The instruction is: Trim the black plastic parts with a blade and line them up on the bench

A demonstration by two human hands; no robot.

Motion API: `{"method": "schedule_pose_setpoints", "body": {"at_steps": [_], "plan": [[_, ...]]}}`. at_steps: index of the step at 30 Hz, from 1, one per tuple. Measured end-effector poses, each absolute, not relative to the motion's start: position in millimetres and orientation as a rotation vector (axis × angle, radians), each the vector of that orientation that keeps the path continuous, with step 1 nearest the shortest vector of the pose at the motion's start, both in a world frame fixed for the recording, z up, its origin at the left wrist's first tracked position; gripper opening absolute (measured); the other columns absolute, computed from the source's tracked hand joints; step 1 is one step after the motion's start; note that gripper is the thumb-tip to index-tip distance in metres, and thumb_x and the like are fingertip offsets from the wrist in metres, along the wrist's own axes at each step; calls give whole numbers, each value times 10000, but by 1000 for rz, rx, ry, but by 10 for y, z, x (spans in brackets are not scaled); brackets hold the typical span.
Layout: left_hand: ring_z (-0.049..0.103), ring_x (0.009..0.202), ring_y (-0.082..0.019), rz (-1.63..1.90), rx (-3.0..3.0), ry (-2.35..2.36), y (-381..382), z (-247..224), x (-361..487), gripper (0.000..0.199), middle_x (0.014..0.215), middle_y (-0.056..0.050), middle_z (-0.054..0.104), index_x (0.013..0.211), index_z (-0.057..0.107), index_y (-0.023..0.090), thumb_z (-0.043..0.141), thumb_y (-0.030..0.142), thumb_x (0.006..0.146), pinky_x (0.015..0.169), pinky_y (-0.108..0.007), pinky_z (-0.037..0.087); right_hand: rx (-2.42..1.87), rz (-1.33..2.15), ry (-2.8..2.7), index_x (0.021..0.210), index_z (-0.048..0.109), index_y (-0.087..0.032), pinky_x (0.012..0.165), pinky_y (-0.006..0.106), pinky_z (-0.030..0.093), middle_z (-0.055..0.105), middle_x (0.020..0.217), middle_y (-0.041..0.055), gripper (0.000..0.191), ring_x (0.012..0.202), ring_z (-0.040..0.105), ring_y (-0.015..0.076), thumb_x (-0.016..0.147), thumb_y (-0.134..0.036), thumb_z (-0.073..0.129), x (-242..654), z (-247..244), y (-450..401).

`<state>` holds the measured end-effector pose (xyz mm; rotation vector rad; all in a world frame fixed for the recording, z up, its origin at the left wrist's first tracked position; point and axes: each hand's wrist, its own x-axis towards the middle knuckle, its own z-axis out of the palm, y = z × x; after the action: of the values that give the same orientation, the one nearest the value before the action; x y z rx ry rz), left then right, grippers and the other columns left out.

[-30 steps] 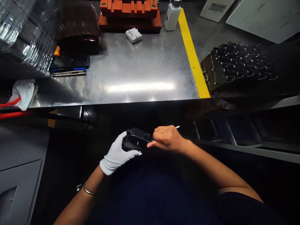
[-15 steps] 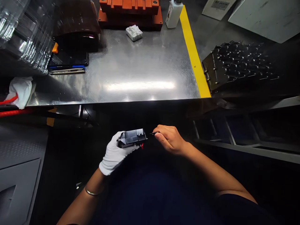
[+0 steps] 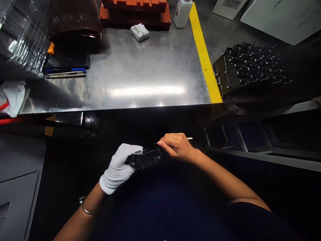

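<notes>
My left hand (image 3: 120, 167), in a white glove, is closed around one end of a black box-shaped plastic part (image 3: 147, 160). The part is tilted so that a dark face with thin bright edges shows; its detail is lost in the shadow. Close to its far right corner is my right hand (image 3: 175, 145), bare and pinching a slim tool (image 3: 190, 138). A pale handle end sticks out behind the fingers and a thin dark tip points left. Whether the tip touches the part, I cannot tell.
Beyond my hands runs a steel table (image 3: 147, 73) with yellow tape (image 3: 204, 63). On it are an orange-red block (image 3: 135, 16), a wrapped white piece (image 3: 139, 32), a white bottle (image 3: 182, 13), a cutter knife (image 3: 66, 74) and clear plastic trays (image 3: 22, 43). A rack of dark parts (image 3: 255, 65) stands right.
My left hand has turned the black part, so a different, darker face shows. My right hand has shifted slightly left, and the pale end of its tool has come into view.
</notes>
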<state>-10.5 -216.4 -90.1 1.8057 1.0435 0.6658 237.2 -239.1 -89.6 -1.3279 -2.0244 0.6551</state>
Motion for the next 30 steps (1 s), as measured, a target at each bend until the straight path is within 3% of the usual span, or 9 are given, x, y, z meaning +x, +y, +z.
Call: {"method": "schedule_pose_setpoints", "body": {"at_steps": [4, 8, 10, 15, 18, 23, 30], "plan": [[664, 854, -257, 707, 1869, 922, -2118, -813, -71, 202, 889, -75, 741, 888, 719, 249, 682, 181, 701, 828, -426, 501, -1181, 1022, -2017, 652, 543, -168, 512, 207, 358, 540, 592, -9, 414, 518, 470, 77, 979, -367, 383, 2421, -854, -2412], [661, 858, -251, 664, 1801, 954, -2093, -819, -81, 162, 882, -72, 738, 865, 731, 243, 686, 210, 714, 851, -429, 491, -1069, 1185, -2057, 497, 334, -181, 456, 222, 261, 323, 490, -57, 528, 440, 292, 55, 955, -422, 438, 2442, -839, -2445], [649, 857, -245, 578, 1663, 1010, -2082, -861, -105, 276, 911, -65, 719, 950, 721, 233, 748, 248, 676, 830, -410, 502, -1026, 1137, -2049, 497, 321, -185, 463, 225, 268, 322, 489, -53, 539, 444, 299, 59, 969, -433, 402, 2434, -835, -2433], [632, 792, -230, 250, 1174, 1024, -1995, -941, -147, 656, 926, -46, 698, 1194, 610, 185, 804, 393, 603, 739, -371, 528, -1001, 765, -2122, 655, 524, -166, 483, 221, 299, 483, 568, -14, 522, 515, 419, 82, 890, -623, 426, 2369, -776, -2324], [620, 834, -250, 156, 1171, 990, -1951, -933, -146, 612, 910, -51, 695, 1132, 639, 159, 785, 436, 607, 744, -362, 520, -947, 644, -2227, 646, 524, -162, 471, 224, 258, 479, 568, -14, 559, 521, 415, 84, 845, -677, 430, 2323, -750, -2269], [607, 808, -228, 169, 1126, 981, -1982, -952, -144, 504, 883, -36, 686, 1078, 652, 173, 730, 463, 673, 722, -330, 510, -894, 502, -2293, 544, 447, -168, 480, 242, 229, 416, 522, -25, 551, 494, 374, 82, 916, -573, 417, 2273, -766, -2249], [589, 785, -212, 202, 1127, 1012, -2027, -980, -111, 403, 873, -34, 682, 1009, 655, 175, 686, 458, 723, 683, -294, 494, -982, 376, -2219, 573, 495, -161, 474, 237, 228, 433, 539, -16, 592, 504, 364, 86, 921, -614, 339, 2238, -818, -2229]]}}
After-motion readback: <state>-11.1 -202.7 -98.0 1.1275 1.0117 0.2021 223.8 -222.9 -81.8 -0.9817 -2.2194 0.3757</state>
